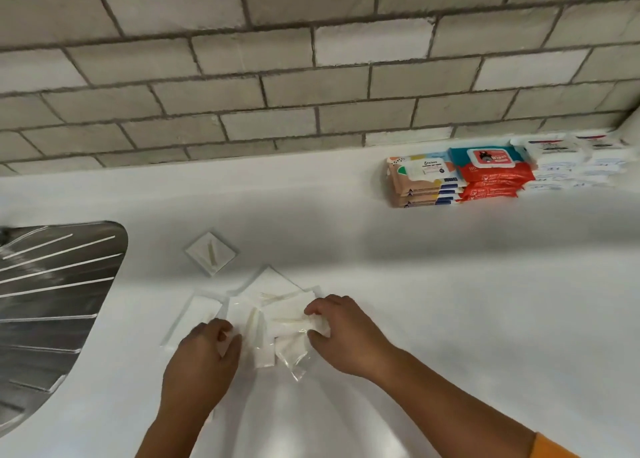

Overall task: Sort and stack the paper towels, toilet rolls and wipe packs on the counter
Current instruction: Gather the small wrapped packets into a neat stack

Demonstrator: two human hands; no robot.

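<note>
Several small clear-wrapped white napkin packets (pixel 266 295) lie in a loose pile on the white counter (pixel 450 301) in front of me. My left hand (pixel 204 353) grips the edge of one packet (pixel 230 340) at the pile's left. My right hand (pixel 343 329) pinches another packet (pixel 294 326) at the pile's right. One single packet (pixel 211 252) lies apart, farther back. At the back right, wipe packs stand in stacks: a beige stack (pixel 424 180), a red and teal stack (pixel 491 173) and white packs (pixel 568 163).
A steel sink drainer (pixel 52 291) fills the left edge of the counter. A grey brick wall (pixel 311 76) rises behind the counter. An orange sleeve (pixel 550 449) shows at the bottom right.
</note>
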